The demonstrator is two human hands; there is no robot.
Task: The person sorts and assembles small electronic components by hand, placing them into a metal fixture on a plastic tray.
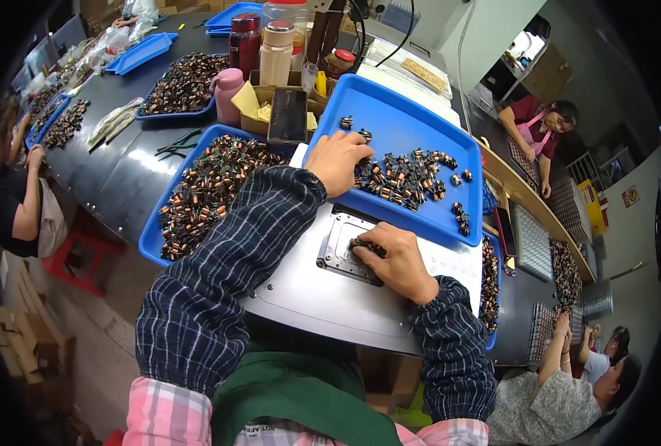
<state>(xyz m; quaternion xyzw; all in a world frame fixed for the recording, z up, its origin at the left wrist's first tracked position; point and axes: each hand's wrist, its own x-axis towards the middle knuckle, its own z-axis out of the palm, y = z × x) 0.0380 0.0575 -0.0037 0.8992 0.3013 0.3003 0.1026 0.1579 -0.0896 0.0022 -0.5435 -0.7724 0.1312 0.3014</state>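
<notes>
My right hand (397, 259) is closed on a small wire-wound coil (358, 244), held with thumb and fingers over a square metal fixture (336, 256). The fixture is set in a silver machine top (293, 301). My left hand (339, 162) reaches over the near left rim of a blue tray (390, 100), its fingers stretched out and bent downward beside loose coils. I see nothing held in it, though the fingertips are partly hidden. In the tray lies a heap of dark coils with copper windings (405, 178); a few sit apart from it.
A second blue tray (149, 241) full of coils stands left, with green-handled pliers (178, 143) beyond it. A phone (287, 115), a pink bottle (229, 95) and flasks (276, 53) stand behind. Another coil tray (492, 338) lies right. Several co-workers sit around, one (539, 126) far right.
</notes>
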